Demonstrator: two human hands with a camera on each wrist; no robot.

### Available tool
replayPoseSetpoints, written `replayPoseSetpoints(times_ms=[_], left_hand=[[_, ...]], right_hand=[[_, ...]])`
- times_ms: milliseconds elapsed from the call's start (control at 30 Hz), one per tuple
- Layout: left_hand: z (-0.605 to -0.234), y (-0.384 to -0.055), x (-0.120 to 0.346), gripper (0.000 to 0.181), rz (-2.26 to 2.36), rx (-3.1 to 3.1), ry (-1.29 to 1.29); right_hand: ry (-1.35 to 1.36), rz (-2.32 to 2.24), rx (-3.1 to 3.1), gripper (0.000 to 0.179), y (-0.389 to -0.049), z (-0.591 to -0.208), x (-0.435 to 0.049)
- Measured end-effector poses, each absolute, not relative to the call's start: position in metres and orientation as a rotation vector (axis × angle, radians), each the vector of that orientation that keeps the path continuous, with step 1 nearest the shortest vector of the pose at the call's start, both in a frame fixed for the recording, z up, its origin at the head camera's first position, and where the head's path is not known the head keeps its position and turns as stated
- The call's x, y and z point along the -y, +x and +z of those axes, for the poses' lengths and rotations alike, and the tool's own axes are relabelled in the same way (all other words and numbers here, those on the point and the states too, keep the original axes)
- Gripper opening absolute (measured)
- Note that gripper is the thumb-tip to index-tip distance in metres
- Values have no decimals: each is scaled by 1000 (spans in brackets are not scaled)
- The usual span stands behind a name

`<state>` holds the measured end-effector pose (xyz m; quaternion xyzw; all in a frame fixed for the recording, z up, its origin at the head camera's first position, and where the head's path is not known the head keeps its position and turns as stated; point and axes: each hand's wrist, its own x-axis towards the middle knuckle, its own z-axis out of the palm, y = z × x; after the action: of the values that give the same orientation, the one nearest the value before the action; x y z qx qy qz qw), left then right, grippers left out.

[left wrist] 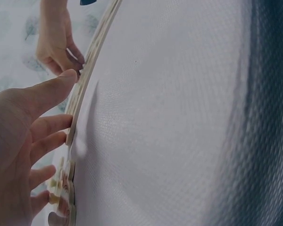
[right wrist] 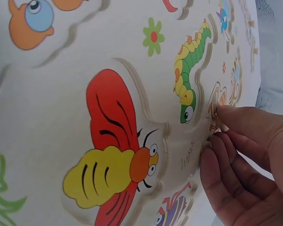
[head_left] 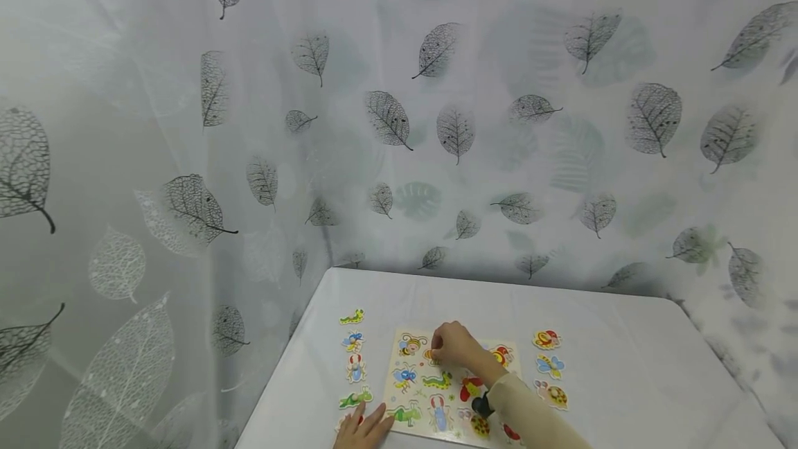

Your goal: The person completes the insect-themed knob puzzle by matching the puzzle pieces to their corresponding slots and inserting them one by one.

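Observation:
My right hand [head_left: 458, 348] is over the upper middle of a wooden insect puzzle board [head_left: 419, 428]. In the right wrist view its thumb and fingers pinch a small orange-and-brown insect puzzle piece [right wrist: 214, 109] at a recess, partly covered by the fingertips. Near it on the board are a green caterpillar picture [right wrist: 191, 75] and a red-winged insect picture [right wrist: 114, 113]. My left hand [head_left: 363, 431] lies at the board's lower left corner, fingers spread, with fingertips along the board's edge. A reddish puzzle piece [head_left: 342, 423] is partly hidden by that hand.
Left of the board stands a column of loose pieces, among them a caterpillar [head_left: 352, 317], a blue insect [head_left: 352, 341], a beetle [head_left: 356, 368] and a grasshopper [head_left: 356, 398]. To the right lie a red-and-yellow insect [head_left: 547, 339], a dragonfly [head_left: 551, 366] and a ladybug [head_left: 552, 394].

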<state>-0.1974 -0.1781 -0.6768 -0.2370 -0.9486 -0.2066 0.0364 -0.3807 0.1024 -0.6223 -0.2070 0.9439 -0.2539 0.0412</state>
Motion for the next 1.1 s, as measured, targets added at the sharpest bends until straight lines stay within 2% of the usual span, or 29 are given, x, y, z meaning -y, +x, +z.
replayPoseSetpoints(times_ms=[233,400,600,767,1100], left_hand=[[-678,-198,180,71,-609,2912,-749],[-673,-198,179,75,-628,2977,-736],[-668,-195,176,77,-653,3004,-701],[-669,-194,176,79,-665,3037,-686],[-668,-195,175,80,-663,3043,-684]], right_hand=[[-621,-780,-2894,19,-376,-622,-102],[-617,-791,-2892,12,-371,-622,-104],[-696,-825,-2898,27,-361,-620,-111],[-758,-828,-2905,28,-349,-614,-121],[-704,-888,-2894,27,-312,-595,-157]])
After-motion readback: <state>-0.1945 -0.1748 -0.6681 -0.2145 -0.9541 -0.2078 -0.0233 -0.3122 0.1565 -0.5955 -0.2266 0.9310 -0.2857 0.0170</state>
